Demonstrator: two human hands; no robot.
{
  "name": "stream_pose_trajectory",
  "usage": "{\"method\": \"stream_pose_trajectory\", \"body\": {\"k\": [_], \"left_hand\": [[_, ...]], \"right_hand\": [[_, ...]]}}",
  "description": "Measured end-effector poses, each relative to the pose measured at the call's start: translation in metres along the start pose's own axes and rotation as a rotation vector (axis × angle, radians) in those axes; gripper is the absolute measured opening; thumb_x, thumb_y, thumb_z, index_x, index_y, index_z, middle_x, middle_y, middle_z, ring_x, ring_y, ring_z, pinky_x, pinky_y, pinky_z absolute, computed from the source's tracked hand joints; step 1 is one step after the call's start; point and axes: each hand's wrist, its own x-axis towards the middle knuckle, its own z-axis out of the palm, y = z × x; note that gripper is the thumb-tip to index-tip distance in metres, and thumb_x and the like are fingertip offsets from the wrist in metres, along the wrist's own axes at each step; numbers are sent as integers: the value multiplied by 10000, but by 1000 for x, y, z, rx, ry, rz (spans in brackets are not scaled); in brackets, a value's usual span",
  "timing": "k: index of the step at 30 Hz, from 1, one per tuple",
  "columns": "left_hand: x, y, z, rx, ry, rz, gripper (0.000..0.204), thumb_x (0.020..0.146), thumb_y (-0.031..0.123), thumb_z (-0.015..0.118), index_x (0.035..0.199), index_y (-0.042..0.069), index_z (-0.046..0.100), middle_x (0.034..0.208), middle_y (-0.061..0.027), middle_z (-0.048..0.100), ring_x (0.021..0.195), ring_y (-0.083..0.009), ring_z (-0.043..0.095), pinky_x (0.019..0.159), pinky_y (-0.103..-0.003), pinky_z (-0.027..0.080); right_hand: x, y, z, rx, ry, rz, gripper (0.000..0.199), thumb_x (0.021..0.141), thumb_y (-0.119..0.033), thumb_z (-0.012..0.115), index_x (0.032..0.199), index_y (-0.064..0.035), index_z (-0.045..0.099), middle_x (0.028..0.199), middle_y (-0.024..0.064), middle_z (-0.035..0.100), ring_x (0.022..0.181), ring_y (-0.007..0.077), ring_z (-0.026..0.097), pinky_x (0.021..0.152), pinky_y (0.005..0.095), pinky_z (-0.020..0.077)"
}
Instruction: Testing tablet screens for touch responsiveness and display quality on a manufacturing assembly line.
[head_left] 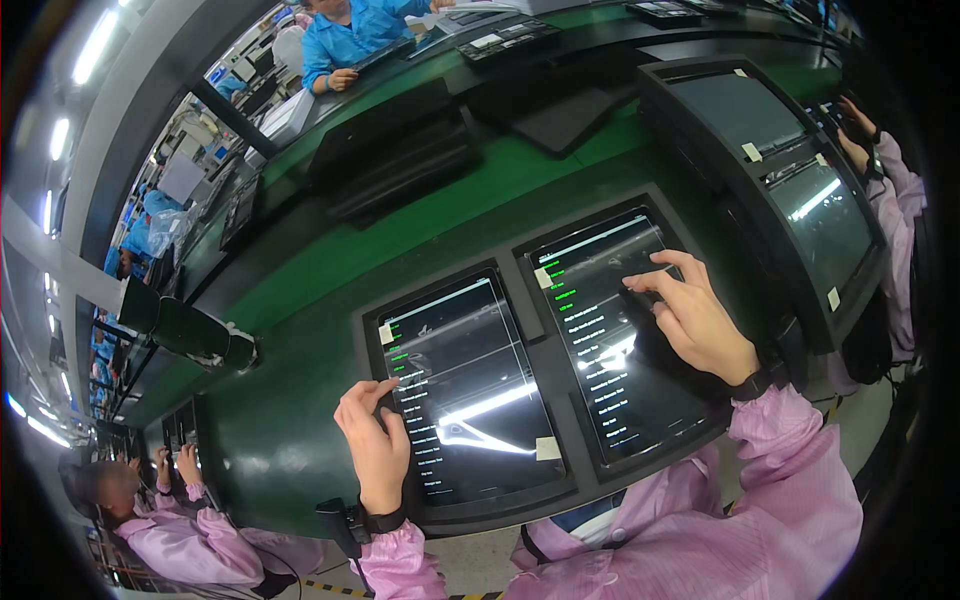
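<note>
Two tablets with dark screens, the left tablet and the right tablet, lie side by side in a black foam tray. Each screen shows a list, green lines at the top and white below. At the left tablet's left edge is my left hand, holding nothing, its index finger reaching onto the screen by the list. My right hand is over the upper right of the other tablet, fingers apart and bent, with nothing in them. Whether its fingertips touch the glass I cannot tell. Pale sticky tabs mark both tablets.
A second black tray with two screens stands at the right. Black foam pieces lie at the back of the green table, and a dark green post rises at left. Co-workers in blue and pink sit around.
</note>
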Motion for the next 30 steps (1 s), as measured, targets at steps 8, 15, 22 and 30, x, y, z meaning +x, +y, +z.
{"method": "stream_pose_trajectory", "body": {"k": [8,15,22,30], "left_hand": [[-3,-2,-2,45,-36,33,412,723,-72,461,1128,-2,426,1097,-75,639,1059,-287,449,961,-388,284],[1,2,-7,119,-10,80,437,718,-56,490,1145,1,423,1137,-98,614,1096,-282,445,986,-402,242],[38,3,-10,-65,-11,8,425,742,-82,449,1159,-8,411,1164,-115,591,1041,-298,462,928,-385,329],[49,-17,18,33,-55,56,423,724,-104,443,1128,9,390,1119,-125,595,1056,-282,494,928,-392,308]], "right_hand": [[0,3,4,-16,-31,-128,312,784,-49,507,1091,-40,568,1063,78,619,1215,332,377,1018,435,290],[2,-5,-12,-81,-8,-143,308,780,-35,500,1081,-52,566,1079,76,606,1208,323,386,1011,439,301],[50,-7,-18,-35,-89,-174,300,811,-56,496,1108,-50,534,1167,142,492,1118,331,432,988,444,331],[79,7,35,-130,-181,-341,267,836,-72,477,1099,-47,513,1182,130,525,1242,333,358,1016,486,284]]}}
